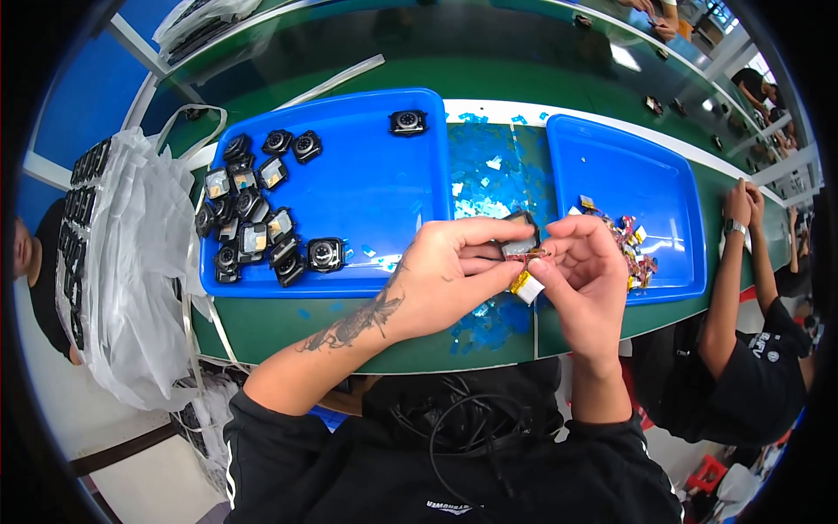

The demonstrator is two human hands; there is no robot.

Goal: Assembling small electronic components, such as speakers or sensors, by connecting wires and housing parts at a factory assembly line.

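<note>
Above the table, between the two blue trays, my left hand (436, 275) grips a black smartwatch case (520, 224), fingers along its far side. A small circuit board (525, 256) shows at the case's near edge. Below it hangs a silver battery (527, 288) with yellow tape, between my two thumbs. My right hand (589, 271) is closed in a pinch at the board and battery; its fingertips partly hide the contact. The left tray (367, 157) holds several black watch cases (253, 237). In the right tray (624, 170) lie several small boards with batteries (644, 266).
Blue film scraps (493, 327) litter the green table (349, 327). White plastic-wrapped stacks of watch parts (122, 262) stand at the left. A co-worker's arms (729, 262) reach over the table at the right. Black cables (471, 419) hang before me.
</note>
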